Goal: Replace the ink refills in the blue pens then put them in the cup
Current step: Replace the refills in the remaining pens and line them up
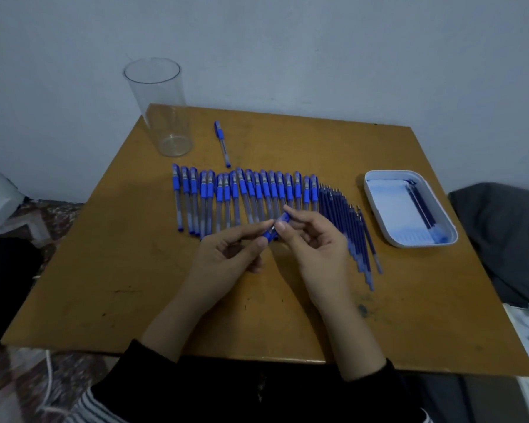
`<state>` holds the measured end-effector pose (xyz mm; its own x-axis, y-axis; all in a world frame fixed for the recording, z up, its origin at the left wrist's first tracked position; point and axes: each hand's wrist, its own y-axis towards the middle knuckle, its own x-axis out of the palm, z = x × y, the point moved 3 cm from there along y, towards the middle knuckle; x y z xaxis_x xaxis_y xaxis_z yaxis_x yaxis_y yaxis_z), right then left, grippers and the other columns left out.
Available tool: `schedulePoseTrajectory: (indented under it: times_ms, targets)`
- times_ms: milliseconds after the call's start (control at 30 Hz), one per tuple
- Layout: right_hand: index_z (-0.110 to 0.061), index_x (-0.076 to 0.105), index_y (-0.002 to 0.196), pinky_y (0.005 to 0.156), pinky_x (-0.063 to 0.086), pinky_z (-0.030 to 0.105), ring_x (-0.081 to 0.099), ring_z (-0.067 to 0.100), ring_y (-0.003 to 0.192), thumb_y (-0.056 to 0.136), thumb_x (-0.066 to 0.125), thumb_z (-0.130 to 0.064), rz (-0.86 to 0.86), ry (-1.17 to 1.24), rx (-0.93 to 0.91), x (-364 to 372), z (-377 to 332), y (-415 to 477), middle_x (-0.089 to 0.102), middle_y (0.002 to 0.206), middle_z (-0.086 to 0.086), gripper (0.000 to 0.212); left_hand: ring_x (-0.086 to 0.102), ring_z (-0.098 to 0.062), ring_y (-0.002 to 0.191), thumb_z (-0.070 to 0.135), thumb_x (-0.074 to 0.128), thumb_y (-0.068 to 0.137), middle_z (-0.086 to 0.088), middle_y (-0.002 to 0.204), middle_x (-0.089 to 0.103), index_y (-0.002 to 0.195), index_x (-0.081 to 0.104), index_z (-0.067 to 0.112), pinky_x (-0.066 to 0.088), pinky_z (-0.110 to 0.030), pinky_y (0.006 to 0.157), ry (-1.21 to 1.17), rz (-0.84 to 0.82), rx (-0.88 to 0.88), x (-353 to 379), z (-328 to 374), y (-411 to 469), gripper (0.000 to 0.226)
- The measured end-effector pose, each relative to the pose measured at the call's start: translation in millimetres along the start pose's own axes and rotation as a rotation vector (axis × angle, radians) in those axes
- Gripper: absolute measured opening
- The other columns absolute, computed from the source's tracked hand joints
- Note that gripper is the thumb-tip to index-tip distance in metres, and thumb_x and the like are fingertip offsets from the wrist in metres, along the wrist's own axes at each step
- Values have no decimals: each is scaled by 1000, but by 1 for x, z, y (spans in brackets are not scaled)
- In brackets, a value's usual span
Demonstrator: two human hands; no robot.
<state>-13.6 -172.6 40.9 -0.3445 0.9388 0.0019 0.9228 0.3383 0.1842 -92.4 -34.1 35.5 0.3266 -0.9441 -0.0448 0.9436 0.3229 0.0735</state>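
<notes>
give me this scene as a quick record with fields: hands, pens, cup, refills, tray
left hand: fingers pinch one end of the held pen
right hand: fingers pinch its other end
cup: clear, upright, empty, far left corner of the table
pen row: blue pens lying side by side, just beyond the hands
lone pen: lies apart, near the cup
loose refills: fanned out right of the pen row
tray: white, far right, holds dark refills
</notes>
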Motion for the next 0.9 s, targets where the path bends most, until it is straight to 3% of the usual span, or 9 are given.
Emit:
schedulePoseTrajectory:
  times_ms: [167, 333, 400, 433, 500, 567, 633, 767, 900]
  targets:
    - [-13, 72, 99, 79, 59, 31, 69, 20, 86, 87, 70, -8, 28, -3, 11, 0, 10, -3, 72, 95, 2, 13, 58, -7, 60, 20, 62, 95, -2, 87, 72, 119, 66, 39, 48, -16, 58, 174, -63, 4, -6, -5, -1, 31]
    - [-13, 70, 90, 73, 54, 18, 67, 5, 80, 87, 69, -1, 18, 56, -3, 3, 8, -5, 71, 87, -3, 13, 60, -41, 74, 33, 62, 89, -15, 87, 70, 115, 69, 40, 51, -48, 63, 187, -9, 62, -4, -11, -1, 27]
    - [-10, 68, 89, 73, 54, 17, 67, 0, 82, 87, 67, 1, 9, 63, 0, 4, 6, -4, 70, 88, -3, 12, 57, -46, 72, 33, 61, 90, -15, 85, 70, 115, 67, 42, 49, -47, 61, 195, -12, 70, -4, -10, 0, 27]
    - [-9, 68, 88, 74, 54, 16, 67, -1, 85, 87, 67, 3, 8, 65, -5, 3, 6, -3, 70, 89, -2, 12, 56, -42, 68, 32, 59, 91, -11, 83, 71, 116, 66, 42, 47, -40, 60, 198, -23, 66, -4, -10, 0, 28]
    - [-9, 67, 88, 76, 54, 17, 67, -1, 91, 88, 65, 5, 2, 84, -18, 1, 5, 0, 70, 90, -3, 14, 49, -19, 58, 31, 55, 93, 12, 76, 70, 121, 62, 44, 43, -24, 60, 211, -72, 54, -4, -10, -1, 32]
    - [-8, 66, 89, 78, 54, 19, 68, 2, 95, 89, 63, 5, -11, 91, -35, -1, 5, 5, 70, 91, -2, 14, 43, -7, 59, 32, 53, 97, 26, 79, 69, 126, 57, 53, 40, -20, 60, 222, -111, 75, -3, -10, -2, 36]
    - [-5, 66, 91, 79, 54, 20, 68, 4, 98, 89, 64, 5, -13, 94, -34, -2, 6, 7, 70, 95, 2, 10, 43, -9, 62, 36, 53, 100, 14, 87, 73, 126, 56, 61, 40, -24, 60, 222, -106, 102, -3, -10, -2, 36]
    - [-7, 65, 96, 79, 54, 22, 70, 11, 92, 89, 64, 2, 14, 146, -15, 0, 5, 6, 73, 95, 0, 11, 43, 0, 50, 33, 50, 95, 5, 67, 61, 134, 53, 41, 34, -11, 53, 234, -53, 117, -3, -10, -4, 39]
    - [-6, 66, 103, 80, 56, 26, 70, 15, 87, 91, 63, -1, 96, 207, 19, -6, 6, 3, 75, 95, 3, 13, 44, -2, 52, 35, 49, 95, 4, 87, 70, 137, 52, 37, 39, -16, 52, 225, -12, 105, -7, -12, -6, 43]
